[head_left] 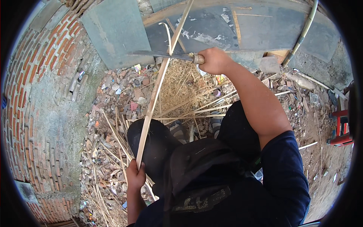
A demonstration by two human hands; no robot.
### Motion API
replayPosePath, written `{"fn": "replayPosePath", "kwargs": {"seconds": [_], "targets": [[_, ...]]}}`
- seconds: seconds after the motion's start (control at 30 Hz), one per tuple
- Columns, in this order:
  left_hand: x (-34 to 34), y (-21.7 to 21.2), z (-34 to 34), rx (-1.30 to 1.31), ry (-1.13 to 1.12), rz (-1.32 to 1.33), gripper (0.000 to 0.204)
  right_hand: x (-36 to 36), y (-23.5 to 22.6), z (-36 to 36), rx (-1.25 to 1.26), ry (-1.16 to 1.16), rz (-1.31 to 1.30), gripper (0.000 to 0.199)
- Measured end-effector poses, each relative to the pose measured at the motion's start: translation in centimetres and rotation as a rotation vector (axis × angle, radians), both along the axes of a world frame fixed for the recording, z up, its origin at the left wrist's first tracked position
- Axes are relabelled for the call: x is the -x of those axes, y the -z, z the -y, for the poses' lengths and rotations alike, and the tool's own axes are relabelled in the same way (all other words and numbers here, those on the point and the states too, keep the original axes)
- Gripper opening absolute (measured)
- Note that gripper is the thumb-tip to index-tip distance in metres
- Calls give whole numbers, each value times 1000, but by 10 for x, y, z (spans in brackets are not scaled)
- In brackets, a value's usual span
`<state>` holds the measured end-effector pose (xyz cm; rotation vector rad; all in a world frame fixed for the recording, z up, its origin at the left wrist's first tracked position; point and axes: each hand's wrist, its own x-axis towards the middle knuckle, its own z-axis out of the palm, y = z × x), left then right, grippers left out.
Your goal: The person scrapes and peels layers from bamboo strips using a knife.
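My left hand (135,176) grips the lower end of a long pale bamboo strip (151,104), which slants up past my left knee toward the far boards. In my right hand (215,61) is the wooden handle of a machete (162,54), my fingers closed around it. Its dark blade points left and lies across the strip's upper part. A thin curled shaving (167,34) stands up from the strip just above the blade. Below the blade, a heap of fine shavings (179,87) covers the ground beyond my feet.
Several split bamboo strips (211,108) lie across the rubble before me, more (117,138) beside my left leg. A brick wall (41,113) rises at left. Grey boards (264,32) stand at the back, a bamboo pole (302,34) leaning there. Something red (341,128) stands at right.
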<state>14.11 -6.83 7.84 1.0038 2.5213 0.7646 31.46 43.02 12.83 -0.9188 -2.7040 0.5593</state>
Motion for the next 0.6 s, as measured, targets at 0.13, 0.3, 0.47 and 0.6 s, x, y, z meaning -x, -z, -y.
{"fn": "replayPosePath", "kwargs": {"seconds": [0.13, 0.3, 0.47, 0.6], "targets": [[-5, -2, -2, -29, -5, -10, 19, 2, 2, 13, 311, -143, -65, 24], [-12, -12, -12, -6, 22, -116, 21, 14, -4, 42, -77, -256, 65, 17], [-11, -7, -6, -8, 10, -126, 22, 27, -18, 67, -302, -414, 143, 18], [-7, 3, 0, -19, 0, -117, 22, 14, -5, 13, -126, -68, 105, 22]]}}
